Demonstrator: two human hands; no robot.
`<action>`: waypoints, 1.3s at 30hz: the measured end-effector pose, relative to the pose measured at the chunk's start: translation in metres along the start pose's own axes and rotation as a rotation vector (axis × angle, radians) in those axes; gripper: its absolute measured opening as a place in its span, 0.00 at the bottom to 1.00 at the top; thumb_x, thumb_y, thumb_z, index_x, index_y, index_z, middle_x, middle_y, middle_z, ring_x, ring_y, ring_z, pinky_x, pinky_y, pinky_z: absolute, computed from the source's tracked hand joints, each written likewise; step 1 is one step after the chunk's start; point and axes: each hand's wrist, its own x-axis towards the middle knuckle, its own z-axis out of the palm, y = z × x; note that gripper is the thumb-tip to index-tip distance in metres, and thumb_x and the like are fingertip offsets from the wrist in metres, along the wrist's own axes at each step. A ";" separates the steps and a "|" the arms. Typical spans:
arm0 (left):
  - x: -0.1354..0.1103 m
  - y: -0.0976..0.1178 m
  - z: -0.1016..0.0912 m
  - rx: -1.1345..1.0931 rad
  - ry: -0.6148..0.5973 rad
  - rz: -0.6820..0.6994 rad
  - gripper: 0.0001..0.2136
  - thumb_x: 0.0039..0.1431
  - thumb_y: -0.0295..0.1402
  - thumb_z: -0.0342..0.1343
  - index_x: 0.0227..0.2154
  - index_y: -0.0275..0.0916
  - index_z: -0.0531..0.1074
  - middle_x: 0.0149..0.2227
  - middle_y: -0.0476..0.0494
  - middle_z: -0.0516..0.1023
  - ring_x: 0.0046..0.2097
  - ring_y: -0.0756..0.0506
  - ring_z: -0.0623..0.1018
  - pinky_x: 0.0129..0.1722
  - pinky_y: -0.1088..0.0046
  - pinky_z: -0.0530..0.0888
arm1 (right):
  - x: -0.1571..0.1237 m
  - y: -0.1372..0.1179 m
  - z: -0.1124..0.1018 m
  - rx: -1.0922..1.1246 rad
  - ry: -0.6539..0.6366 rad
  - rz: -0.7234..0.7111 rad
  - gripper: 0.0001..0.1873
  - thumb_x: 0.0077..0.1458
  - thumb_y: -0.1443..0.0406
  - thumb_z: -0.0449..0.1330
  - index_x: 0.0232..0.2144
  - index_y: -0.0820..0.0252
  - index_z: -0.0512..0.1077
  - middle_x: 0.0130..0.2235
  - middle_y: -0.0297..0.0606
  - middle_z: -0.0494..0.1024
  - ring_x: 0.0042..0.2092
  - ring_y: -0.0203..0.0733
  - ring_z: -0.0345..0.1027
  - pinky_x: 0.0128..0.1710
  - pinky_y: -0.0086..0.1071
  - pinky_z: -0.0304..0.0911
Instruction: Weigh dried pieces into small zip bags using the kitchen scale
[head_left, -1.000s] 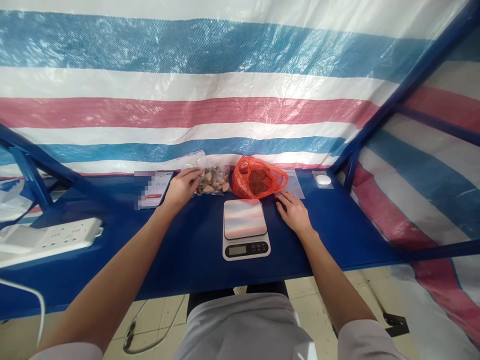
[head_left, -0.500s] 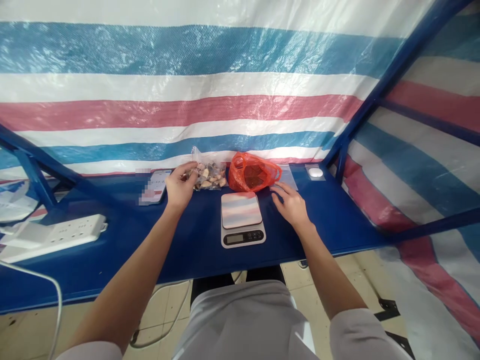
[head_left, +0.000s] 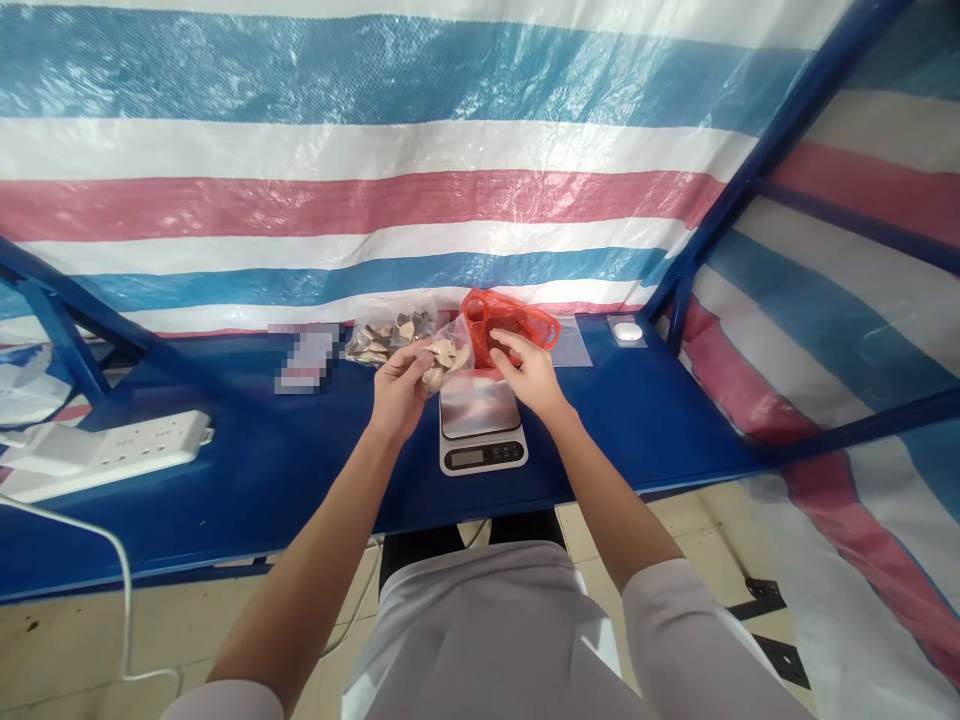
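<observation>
My left hand (head_left: 399, 385) is closed on a small clear plastic bag of pale dried slices (head_left: 444, 357), lifted over the back edge of a white kitchen scale (head_left: 481, 421). My right hand (head_left: 531, 372) is at the bag's right side, its fingers touching the bag's edge. A second clear bag of the same slices (head_left: 386, 338) lies on the blue table (head_left: 300, 460) behind my left hand. An orange plastic bag with dark brown pieces (head_left: 512, 322) stands just behind the scale.
A phone (head_left: 302, 357) lies at the back left of the table. A white power strip (head_left: 105, 449) with a cable sits at the far left. A flat clear bag (head_left: 571, 343) and a small white round object (head_left: 627, 330) lie at the back right. Striped tarp walls enclose the table.
My left hand lifted a small bag of slices from the back of the table and brought it right, over the scale. My right hand left the table and rose to the bag.
</observation>
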 end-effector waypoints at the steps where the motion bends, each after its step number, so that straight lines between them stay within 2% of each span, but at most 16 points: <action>1: -0.002 -0.002 0.000 -0.015 -0.010 -0.024 0.16 0.40 0.36 0.74 0.35 0.41 0.80 0.37 0.47 0.83 0.34 0.48 0.80 0.31 0.74 0.78 | 0.002 0.001 0.004 0.087 -0.003 0.030 0.19 0.63 0.59 0.57 0.54 0.53 0.75 0.57 0.37 0.78 0.58 0.44 0.74 0.60 0.41 0.69; 5: -0.005 -0.010 -0.004 -0.080 -0.056 -0.104 0.16 0.43 0.34 0.73 0.36 0.41 0.80 0.37 0.47 0.83 0.35 0.49 0.80 0.35 0.74 0.79 | 0.005 0.006 0.016 0.345 -0.024 0.129 0.19 0.60 0.56 0.62 0.51 0.55 0.77 0.51 0.38 0.83 0.53 0.46 0.77 0.58 0.42 0.71; 12: -0.005 -0.011 -0.005 -0.201 -0.103 -0.181 0.14 0.46 0.30 0.72 0.37 0.40 0.78 0.37 0.49 0.83 0.36 0.50 0.81 0.39 0.75 0.79 | 0.008 0.016 0.016 0.458 0.030 0.237 0.20 0.53 0.55 0.67 0.45 0.57 0.79 0.48 0.40 0.84 0.52 0.47 0.78 0.59 0.43 0.69; 18: -0.004 -0.010 -0.003 -0.259 -0.121 -0.235 0.12 0.47 0.27 0.71 0.35 0.39 0.77 0.36 0.49 0.83 0.36 0.50 0.81 0.37 0.76 0.79 | 0.009 0.015 0.012 0.647 -0.016 0.378 0.24 0.44 0.52 0.71 0.42 0.58 0.80 0.46 0.41 0.84 0.45 0.49 0.79 0.40 0.40 0.78; 24: -0.001 -0.012 -0.003 -0.261 -0.058 -0.265 0.13 0.45 0.26 0.72 0.34 0.37 0.78 0.34 0.49 0.83 0.34 0.51 0.81 0.35 0.79 0.79 | 0.008 0.010 0.005 0.731 -0.057 0.458 0.22 0.39 0.55 0.74 0.37 0.56 0.81 0.41 0.36 0.84 0.40 0.43 0.78 0.36 0.34 0.76; 28: 0.002 -0.012 -0.009 -0.182 -0.035 -0.253 0.14 0.42 0.30 0.75 0.31 0.37 0.77 0.33 0.48 0.82 0.32 0.51 0.79 0.33 0.79 0.78 | 0.010 0.011 0.006 0.719 -0.039 0.484 0.20 0.37 0.56 0.73 0.34 0.57 0.81 0.37 0.34 0.84 0.36 0.40 0.76 0.35 0.34 0.75; 31: 0.005 -0.011 -0.016 -0.062 -0.011 -0.202 0.17 0.38 0.35 0.76 0.31 0.37 0.78 0.32 0.47 0.81 0.31 0.50 0.78 0.30 0.77 0.76 | 0.012 0.011 0.007 0.715 -0.034 0.501 0.19 0.38 0.56 0.73 0.34 0.58 0.80 0.34 0.34 0.83 0.33 0.39 0.75 0.34 0.35 0.75; 33: 0.007 -0.010 -0.023 0.041 0.016 -0.119 0.19 0.37 0.37 0.76 0.32 0.37 0.78 0.34 0.47 0.81 0.33 0.50 0.78 0.31 0.77 0.75 | 0.012 0.010 0.008 0.707 -0.033 0.517 0.18 0.39 0.57 0.72 0.34 0.57 0.80 0.33 0.33 0.82 0.32 0.39 0.75 0.34 0.35 0.75; 37: 0.009 -0.006 -0.035 0.361 0.052 0.153 0.19 0.42 0.40 0.72 0.37 0.37 0.79 0.42 0.42 0.82 0.42 0.46 0.80 0.43 0.69 0.77 | 0.013 0.009 0.012 0.677 -0.054 0.510 0.16 0.40 0.58 0.71 0.33 0.57 0.80 0.35 0.34 0.83 0.35 0.42 0.77 0.36 0.36 0.76; 39: 0.008 -0.002 -0.038 0.570 0.049 0.307 0.17 0.47 0.41 0.69 0.39 0.37 0.79 0.43 0.41 0.82 0.44 0.44 0.80 0.46 0.66 0.77 | 0.014 0.009 0.016 0.656 -0.061 0.501 0.16 0.40 0.58 0.71 0.33 0.57 0.80 0.35 0.35 0.83 0.36 0.43 0.77 0.36 0.36 0.76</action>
